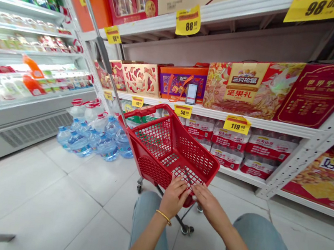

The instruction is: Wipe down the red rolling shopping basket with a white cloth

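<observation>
A small red plastic shopping cart [147, 168] with perforated basket walls stands in front of me on the floor. My left hand [174, 194], a gold bangle on its wrist, curls its fingers over the near rim of the basket. Just right of it, my right hand [207, 203] rests on the same near end, its fingers bent over the edge. Both hands touch the cart close together; the rim beneath them is largely hidden. A thin metal pole [111, 76] rises from the cart's far left corner. No goods show inside the basket.
Behind the cart, a white shelf [265, 123] holds gift boxes [248, 89] with yellow price tags. Packs of bottled water [228, 137] fill the lower shelf. Big water jugs [95, 137] stand on the floor at left, beside a refrigerated case [12, 117]. A phone-like panel [191, 94] appears before an orange-purple box.
</observation>
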A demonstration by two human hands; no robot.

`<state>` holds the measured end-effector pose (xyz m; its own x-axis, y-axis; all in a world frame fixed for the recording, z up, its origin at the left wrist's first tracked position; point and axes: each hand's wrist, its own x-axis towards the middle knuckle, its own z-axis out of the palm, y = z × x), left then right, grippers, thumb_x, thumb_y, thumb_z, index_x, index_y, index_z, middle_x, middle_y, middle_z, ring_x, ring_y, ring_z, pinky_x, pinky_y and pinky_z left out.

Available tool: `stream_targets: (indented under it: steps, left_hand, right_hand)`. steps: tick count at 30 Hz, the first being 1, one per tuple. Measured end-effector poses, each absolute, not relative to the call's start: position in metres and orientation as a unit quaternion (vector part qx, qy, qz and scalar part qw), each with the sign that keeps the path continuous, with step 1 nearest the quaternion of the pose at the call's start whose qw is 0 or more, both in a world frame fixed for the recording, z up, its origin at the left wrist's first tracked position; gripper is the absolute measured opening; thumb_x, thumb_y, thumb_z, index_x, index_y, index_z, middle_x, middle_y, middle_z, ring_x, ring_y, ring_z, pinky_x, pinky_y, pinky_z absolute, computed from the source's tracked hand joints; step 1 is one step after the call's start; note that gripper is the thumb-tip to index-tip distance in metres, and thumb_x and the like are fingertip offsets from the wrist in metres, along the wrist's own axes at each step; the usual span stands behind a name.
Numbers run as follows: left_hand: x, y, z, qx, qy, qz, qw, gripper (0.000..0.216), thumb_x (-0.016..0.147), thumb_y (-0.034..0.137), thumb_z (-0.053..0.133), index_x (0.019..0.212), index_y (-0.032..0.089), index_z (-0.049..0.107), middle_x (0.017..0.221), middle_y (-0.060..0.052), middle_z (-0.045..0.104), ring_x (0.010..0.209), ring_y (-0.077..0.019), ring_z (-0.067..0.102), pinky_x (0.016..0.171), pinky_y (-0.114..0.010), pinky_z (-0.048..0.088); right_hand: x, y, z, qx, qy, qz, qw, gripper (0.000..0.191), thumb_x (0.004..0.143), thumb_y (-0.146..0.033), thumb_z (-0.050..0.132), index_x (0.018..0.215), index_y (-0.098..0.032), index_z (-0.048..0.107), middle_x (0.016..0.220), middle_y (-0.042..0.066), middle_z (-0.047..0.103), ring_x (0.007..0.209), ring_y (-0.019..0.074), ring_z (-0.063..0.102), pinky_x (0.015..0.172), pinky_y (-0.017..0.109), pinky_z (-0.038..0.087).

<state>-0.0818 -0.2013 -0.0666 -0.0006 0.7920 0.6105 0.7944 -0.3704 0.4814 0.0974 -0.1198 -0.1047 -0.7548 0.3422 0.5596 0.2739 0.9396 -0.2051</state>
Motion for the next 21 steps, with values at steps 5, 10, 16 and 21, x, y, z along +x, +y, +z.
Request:
stream_targets:
  steps: [5, 10, 16, 21]
  left_hand:
    - [-0.08, -0.198, -0.067, -0.702, -0.559, -0.442, -0.004, 0.014, 0.089, 0.023, 0.055, 0.095, 0.019, 0.066, 0.095, -0.007, 0.069, 0.114, -0.0245, 0.056, 0.111, -0.059, 0.03]
    - [-0.077, -0.196, -0.069, -0.688, -0.565, -0.454, 0.004, 0.015, 0.089, 0.024, 0.054, 0.094, 0.02, 0.067, 0.093, -0.006, 0.07, 0.113, -0.0242, 0.057, 0.112, -0.06, 0.027]
    - [-0.074, -0.199, -0.07, -0.682, -0.578, -0.448, 0.01, 0.021, 0.091, 0.02, 0.048, 0.098, 0.019, 0.068, 0.097, -0.007, 0.069, 0.116, -0.0246, 0.054, 0.113, -0.06, 0.025]
    - [-0.078, -0.201, -0.07, -0.687, -0.571, -0.448, 0.007, 0.022, 0.091, 0.019, 0.046, 0.096, 0.019, 0.068, 0.094, -0.006, 0.069, 0.116, -0.0228, 0.054, 0.113, -0.057, 0.025]
  right_hand:
    - [0.109, -0.094, -0.106, -0.17, -0.934, 0.085, 0.302, 0.049, 0.09, -0.009, 0.046, 0.137, -0.023, 0.045, 0.128, 0.012, 0.06, 0.125, 0.0214, 0.051, 0.105, 0.048, 0.041]
    - [0.112, -0.081, -0.098, -0.183, -0.929, 0.107, 0.302, 0.042, 0.09, -0.013, 0.05, 0.13, -0.022, 0.053, 0.123, 0.011, 0.064, 0.119, 0.0222, 0.056, 0.103, 0.047, 0.043]
    - [0.094, -0.115, -0.093, -0.178, -0.935, 0.093, 0.292, 0.046, 0.089, -0.009, 0.048, 0.133, -0.019, 0.049, 0.123, 0.013, 0.062, 0.116, 0.0209, 0.058, 0.101, 0.042, 0.046]
    - [0.083, -0.142, -0.099, -0.2, -0.933, 0.055, 0.296, 0.052, 0.089, -0.005, 0.041, 0.14, -0.016, 0.039, 0.131, 0.018, 0.056, 0.123, 0.0232, 0.052, 0.1, 0.047, 0.047]
